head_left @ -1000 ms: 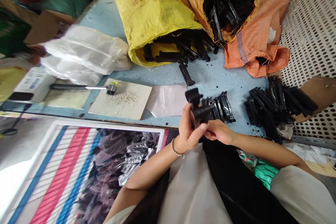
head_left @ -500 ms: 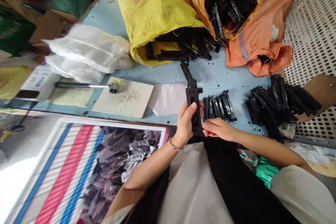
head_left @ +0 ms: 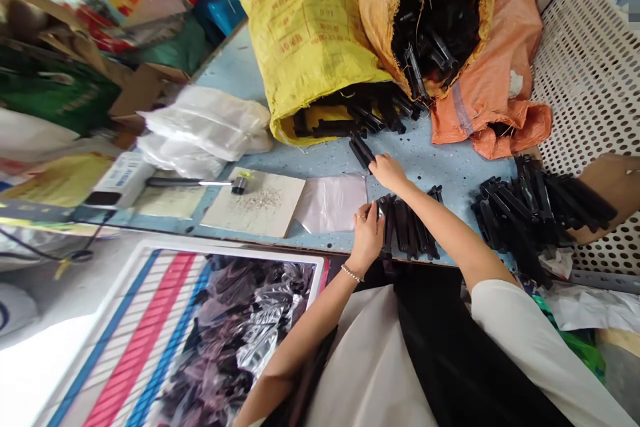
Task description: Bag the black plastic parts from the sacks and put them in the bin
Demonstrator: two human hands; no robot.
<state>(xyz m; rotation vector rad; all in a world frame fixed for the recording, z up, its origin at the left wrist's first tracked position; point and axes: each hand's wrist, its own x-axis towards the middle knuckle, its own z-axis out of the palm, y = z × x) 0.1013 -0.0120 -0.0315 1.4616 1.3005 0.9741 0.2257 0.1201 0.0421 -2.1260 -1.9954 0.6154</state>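
Note:
My right hand [head_left: 390, 172] is reached forward, its fingers closed on the near end of a long black plastic part [head_left: 361, 153] by the mouth of the yellow woven sack [head_left: 315, 40]. Nearer to me, my left hand [head_left: 369, 235] has its fingers closed around a black plastic part [head_left: 384, 213] at the left end of a row of similar black plastic parts [head_left: 413, 227]. That row lies side by side along the front edge of the blue table [head_left: 445, 170]. More black parts [head_left: 373, 113] stick out of the yellow sack.
A tan board [head_left: 255, 207] carries a hammer [head_left: 205, 182], beside clear plastic bags [head_left: 333, 203]. An orange sack [head_left: 425, 27] holds black parts. Another pile of black parts [head_left: 520, 207] lies at right, by a perforated white crate [head_left: 595, 80]. A striped bag [head_left: 145, 333] of wrapped pieces sits below the table.
The black part held upright between both hands has been lowered by my left hand to the row's left end. My right hand has moved forward and taken hold of another near the yellow sack.

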